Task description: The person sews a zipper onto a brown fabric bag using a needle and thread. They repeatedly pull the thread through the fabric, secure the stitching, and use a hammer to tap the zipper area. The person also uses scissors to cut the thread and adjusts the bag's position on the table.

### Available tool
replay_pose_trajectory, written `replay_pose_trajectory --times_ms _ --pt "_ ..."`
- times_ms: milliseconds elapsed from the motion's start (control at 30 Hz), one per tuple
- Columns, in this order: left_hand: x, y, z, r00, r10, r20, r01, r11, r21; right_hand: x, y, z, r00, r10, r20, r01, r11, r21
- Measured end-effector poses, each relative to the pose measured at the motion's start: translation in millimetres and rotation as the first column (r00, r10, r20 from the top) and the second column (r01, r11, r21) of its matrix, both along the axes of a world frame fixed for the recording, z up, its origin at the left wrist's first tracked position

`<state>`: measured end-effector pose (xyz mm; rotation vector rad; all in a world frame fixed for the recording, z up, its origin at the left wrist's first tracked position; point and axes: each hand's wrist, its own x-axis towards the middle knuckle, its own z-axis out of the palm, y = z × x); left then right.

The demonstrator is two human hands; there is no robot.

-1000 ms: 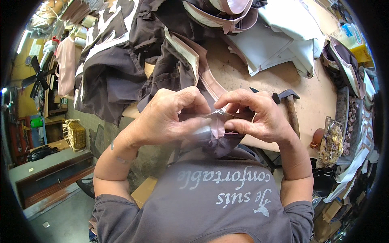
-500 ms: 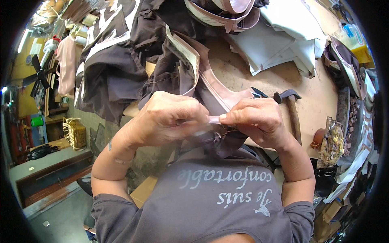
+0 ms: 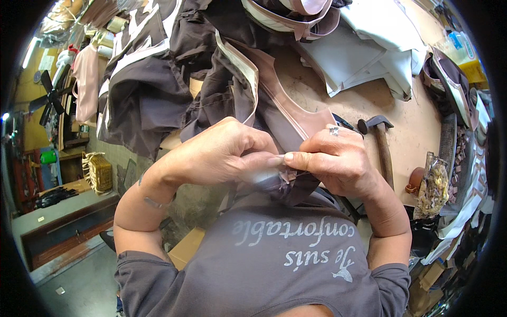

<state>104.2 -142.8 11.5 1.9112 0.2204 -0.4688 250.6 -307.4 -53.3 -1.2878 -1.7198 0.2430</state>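
Note:
My left hand (image 3: pixel 240 156) and my right hand (image 3: pixel 332 158) meet in front of my chest, thumb tips nearly touching. Both are closed in a pinch on a narrow pale pink strip, mostly covered by the fingers. Just under the thumbs, small pink ends (image 3: pixel 289 177) poke out beside bunched dark brown fabric (image 3: pixel 301 190). A pink leather bag piece (image 3: pixel 296 119) with a stitched edge and dark lining runs from the table to behind my right hand.
A hammer (image 3: pixel 381 142) and a dark-handled tool (image 3: pixel 344 122) lie right of my hands. Dark sewn pieces (image 3: pixel 148 95) cover the table's left side. White sheets (image 3: pixel 351 66) and banded pink parts (image 3: pixel 296 24) lie farther back. A roll of tape (image 3: pixel 414 179) sits at the right edge.
My left hand has turned, its thumb now lying against the right thumb. The pale strip that showed between the hands is mostly covered. The right fingers have shifted slightly.

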Motion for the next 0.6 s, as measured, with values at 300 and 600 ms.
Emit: replay_pose_trajectory --times_ms 300,600 --pt "0 -2 -11 0.987 0.137 -0.085 -0.157 0.935 -0.317 2 -2 7 0.996 0.019 0.092 -0.023 0.999 0.044" --pt "-1 -7 -1 0.985 0.162 -0.055 -0.171 0.951 -0.259 -3 -7 -1 0.969 -0.019 -0.245 0.031 0.999 0.042"
